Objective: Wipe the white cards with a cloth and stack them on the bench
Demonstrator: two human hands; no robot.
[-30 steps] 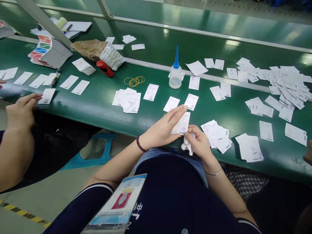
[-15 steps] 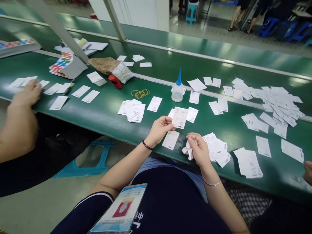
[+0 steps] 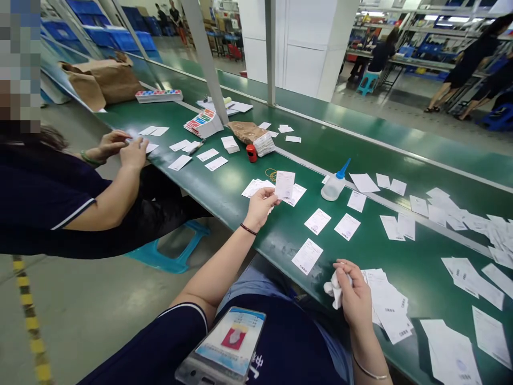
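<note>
You're wearing a navy shirt (image 3: 168, 342) w/ white sleeve trim, dark-red bead bracelet (image 3: 248, 229) at L hand (image 3: 260, 208), silver bangle (image 3: 366, 370) at R hand (image 3: 355, 297).

Left hand (image 3: 262, 206) up, pinching; right hand (image 3: 355, 299) fisted low.

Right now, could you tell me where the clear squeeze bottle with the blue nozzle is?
In the head view, the bottle stands on the green conveyor belt near centre, just right of the white paper slip held in the left hand.

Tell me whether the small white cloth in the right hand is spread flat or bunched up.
Bunched up: the small white cloth is a crumpled wad, gripped by the curled right hand.
</note>
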